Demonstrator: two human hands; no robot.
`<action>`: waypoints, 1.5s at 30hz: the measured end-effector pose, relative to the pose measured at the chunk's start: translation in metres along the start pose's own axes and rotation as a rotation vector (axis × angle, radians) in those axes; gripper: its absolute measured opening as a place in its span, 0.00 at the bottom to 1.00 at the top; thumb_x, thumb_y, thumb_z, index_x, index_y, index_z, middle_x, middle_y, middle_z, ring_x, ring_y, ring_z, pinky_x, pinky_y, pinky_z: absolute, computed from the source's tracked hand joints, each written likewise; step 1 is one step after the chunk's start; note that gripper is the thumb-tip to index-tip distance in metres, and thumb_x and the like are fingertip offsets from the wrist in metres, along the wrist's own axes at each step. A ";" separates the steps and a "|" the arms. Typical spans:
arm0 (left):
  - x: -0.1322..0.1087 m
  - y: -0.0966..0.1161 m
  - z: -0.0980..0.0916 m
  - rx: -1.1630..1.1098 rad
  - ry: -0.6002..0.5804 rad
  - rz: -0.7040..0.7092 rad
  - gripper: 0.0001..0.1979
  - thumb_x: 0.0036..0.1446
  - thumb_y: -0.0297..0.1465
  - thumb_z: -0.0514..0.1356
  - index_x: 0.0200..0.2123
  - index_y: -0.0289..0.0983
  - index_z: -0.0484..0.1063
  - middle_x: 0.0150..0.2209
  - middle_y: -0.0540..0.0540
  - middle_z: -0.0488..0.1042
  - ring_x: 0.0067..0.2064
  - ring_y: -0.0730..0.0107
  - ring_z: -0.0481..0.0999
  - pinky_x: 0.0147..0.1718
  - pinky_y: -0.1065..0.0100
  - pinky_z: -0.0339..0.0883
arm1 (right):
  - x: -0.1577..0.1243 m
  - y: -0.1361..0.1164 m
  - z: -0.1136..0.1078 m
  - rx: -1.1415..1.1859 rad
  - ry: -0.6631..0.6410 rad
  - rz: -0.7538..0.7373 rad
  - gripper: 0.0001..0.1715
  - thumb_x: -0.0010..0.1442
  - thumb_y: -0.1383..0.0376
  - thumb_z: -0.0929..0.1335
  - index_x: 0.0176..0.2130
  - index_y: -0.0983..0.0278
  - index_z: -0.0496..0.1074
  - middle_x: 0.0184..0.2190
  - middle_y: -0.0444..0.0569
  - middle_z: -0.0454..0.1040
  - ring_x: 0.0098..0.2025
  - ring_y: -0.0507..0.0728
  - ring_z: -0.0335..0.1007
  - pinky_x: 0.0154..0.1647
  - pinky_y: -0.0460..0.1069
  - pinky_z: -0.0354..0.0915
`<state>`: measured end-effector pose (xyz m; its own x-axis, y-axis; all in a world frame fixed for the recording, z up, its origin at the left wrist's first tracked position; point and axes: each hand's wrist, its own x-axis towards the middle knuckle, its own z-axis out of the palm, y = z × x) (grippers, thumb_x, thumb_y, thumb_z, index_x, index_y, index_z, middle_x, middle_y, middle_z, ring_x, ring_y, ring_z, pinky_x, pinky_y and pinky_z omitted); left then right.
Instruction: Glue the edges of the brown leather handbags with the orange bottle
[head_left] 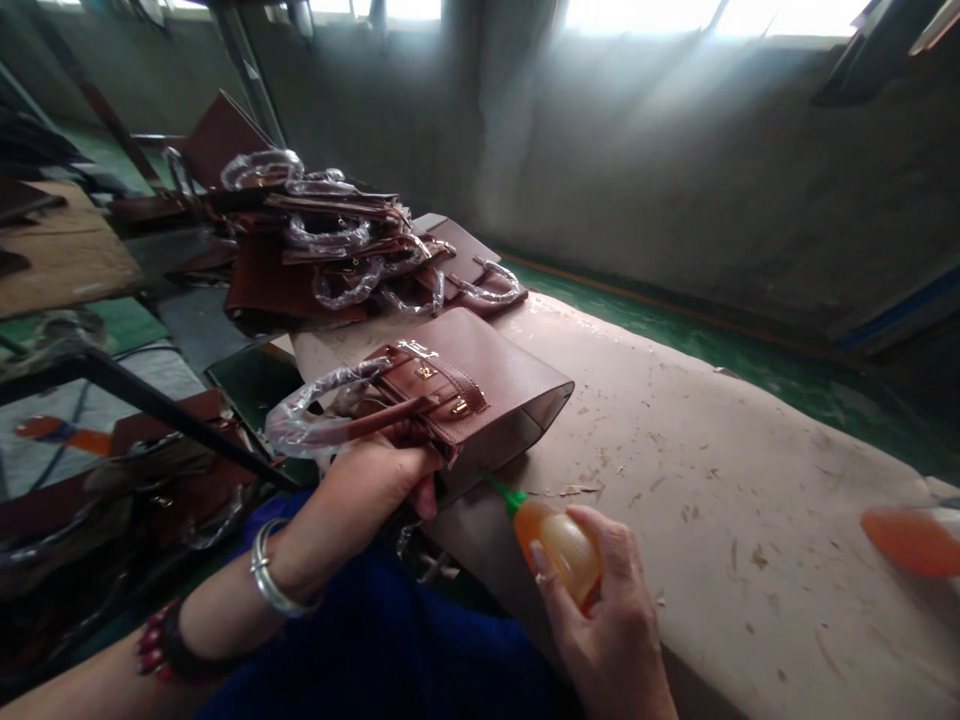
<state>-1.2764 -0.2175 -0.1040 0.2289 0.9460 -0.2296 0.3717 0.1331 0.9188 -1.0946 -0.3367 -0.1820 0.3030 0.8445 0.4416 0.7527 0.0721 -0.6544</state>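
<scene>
A brown leather handbag (487, 375) lies on its side on the tan worktable (720, 500), its handles wrapped in clear plastic (315, 410). My left hand (382, 475) grips the bag at its open top edge, fingers closed on the flap. My right hand (600, 620) is closed round an orange squeeze bottle (562, 545) with a green nozzle (506, 493). The nozzle tip points at the bag's lower edge, close to my left fingers. I wear a silver bangle and a dark beaded bracelet on the left wrist.
A pile of several more brown handbags (337, 255) with wrapped handles sits at the table's far end. Another orange bottle (911, 540) lies blurred at the right edge. A black metal frame (150, 400) and more bags are at the left. Glue scraps dot the tabletop.
</scene>
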 end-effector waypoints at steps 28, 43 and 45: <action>0.001 0.008 0.000 -0.032 -0.007 -0.015 0.15 0.44 0.33 0.56 0.09 0.36 0.65 0.12 0.48 0.67 0.22 0.72 0.66 0.29 0.71 0.59 | -0.016 -0.013 0.004 0.140 -0.071 0.016 0.18 0.60 0.62 0.66 0.50 0.61 0.62 0.43 0.52 0.65 0.43 0.59 0.66 0.44 0.53 0.67; 0.002 0.006 -0.005 0.054 -0.012 -0.002 0.18 0.46 0.35 0.55 0.08 0.38 0.65 0.13 0.48 0.67 0.24 0.68 0.67 0.32 0.68 0.58 | -0.002 0.012 -0.006 -0.055 0.013 -0.132 0.20 0.60 0.61 0.67 0.50 0.64 0.63 0.40 0.52 0.65 0.40 0.58 0.67 0.39 0.51 0.70; 0.001 0.007 -0.005 0.063 -0.016 0.001 0.17 0.45 0.34 0.54 0.08 0.38 0.66 0.13 0.48 0.67 0.25 0.67 0.68 0.34 0.68 0.58 | 0.004 0.017 -0.008 -0.109 0.060 -0.098 0.20 0.60 0.58 0.67 0.49 0.63 0.63 0.39 0.52 0.66 0.38 0.58 0.67 0.37 0.51 0.70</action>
<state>-1.2784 -0.2137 -0.0965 0.2431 0.9413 -0.2342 0.4272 0.1129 0.8971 -1.0755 -0.3362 -0.1861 0.2569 0.8029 0.5379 0.8385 0.0916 -0.5371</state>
